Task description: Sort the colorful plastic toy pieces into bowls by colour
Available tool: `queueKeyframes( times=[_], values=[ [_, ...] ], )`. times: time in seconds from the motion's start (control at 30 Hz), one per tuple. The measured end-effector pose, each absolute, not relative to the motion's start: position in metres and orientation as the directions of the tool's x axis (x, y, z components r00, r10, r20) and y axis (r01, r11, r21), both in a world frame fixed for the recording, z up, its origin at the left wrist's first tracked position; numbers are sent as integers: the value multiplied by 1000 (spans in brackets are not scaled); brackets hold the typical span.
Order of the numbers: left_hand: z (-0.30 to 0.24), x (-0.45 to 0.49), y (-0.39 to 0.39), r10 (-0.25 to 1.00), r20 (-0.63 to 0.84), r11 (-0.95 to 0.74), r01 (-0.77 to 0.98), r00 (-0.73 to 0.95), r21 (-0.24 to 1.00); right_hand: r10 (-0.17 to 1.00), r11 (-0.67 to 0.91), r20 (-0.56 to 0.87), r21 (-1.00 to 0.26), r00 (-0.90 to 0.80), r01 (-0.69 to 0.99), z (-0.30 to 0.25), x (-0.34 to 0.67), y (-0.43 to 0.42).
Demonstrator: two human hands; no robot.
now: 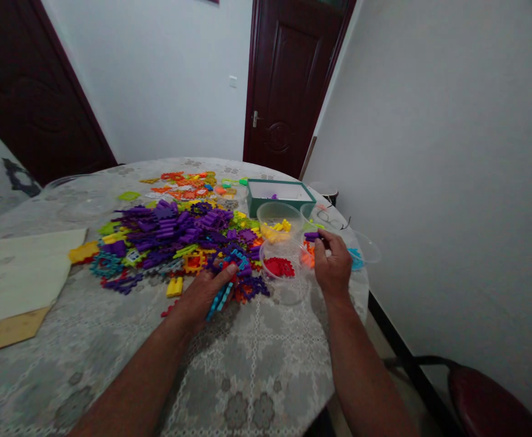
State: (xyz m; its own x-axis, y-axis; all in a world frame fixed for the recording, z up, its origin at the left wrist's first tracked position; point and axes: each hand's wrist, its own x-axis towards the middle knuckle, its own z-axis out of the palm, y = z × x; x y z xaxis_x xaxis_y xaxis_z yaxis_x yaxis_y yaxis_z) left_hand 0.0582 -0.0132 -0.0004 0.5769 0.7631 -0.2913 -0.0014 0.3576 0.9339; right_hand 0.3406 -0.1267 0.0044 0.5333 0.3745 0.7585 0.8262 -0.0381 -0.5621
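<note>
A big heap of plastic building pieces [175, 227], mostly purple with orange, yellow and teal ones, covers the round table [257, 376]. My left hand [204, 294] lies on the near edge of the heap, its fingers curled over a blue piece [220, 297] and other small ones. My right hand [332, 261] is closed on a purple piece [312, 236], held over the clear bowls. One clear bowl holds red pieces [279, 266], another holds yellow pieces [276, 229], and orange pieces [308, 255] show beside my right hand.
A green box [279, 195] stands behind the bowls. A bowl with blue pieces [361, 252] sits at the table's right edge by a pair of glasses [334, 220]. Flat boards [15, 276] lie at the left. A red chair [489, 397] stands low right.
</note>
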Motion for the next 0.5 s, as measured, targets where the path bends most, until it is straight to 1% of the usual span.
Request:
queueKeyframes(
  times=[0.13,0.2,0.27,0.33,0.37,0.43,0.5],
  values=[
    [4,58,-14,771,-301,352,18,561,936,431,-15,752,-547,499,837,9,329,-126],
    [5,58,-14,776,-298,351,13,556,936,488,-19,724,-550,488,835,17,325,-126],
    [5,58,-15,777,-290,344,9,558,939,607,-14,655,-558,450,830,30,323,-124],
    [3,58,-14,782,-281,335,5,556,942,744,2,555,-559,373,829,47,326,-114],
    [3,58,-14,784,-277,331,3,555,944,788,8,517,-551,334,834,56,329,-104],
    [1,57,-13,785,-269,328,-6,558,945,810,4,505,-515,299,857,73,341,-76],
    [-1,57,-13,781,-255,339,-44,571,940,763,-26,559,-475,324,880,87,356,-40]
  ],
)
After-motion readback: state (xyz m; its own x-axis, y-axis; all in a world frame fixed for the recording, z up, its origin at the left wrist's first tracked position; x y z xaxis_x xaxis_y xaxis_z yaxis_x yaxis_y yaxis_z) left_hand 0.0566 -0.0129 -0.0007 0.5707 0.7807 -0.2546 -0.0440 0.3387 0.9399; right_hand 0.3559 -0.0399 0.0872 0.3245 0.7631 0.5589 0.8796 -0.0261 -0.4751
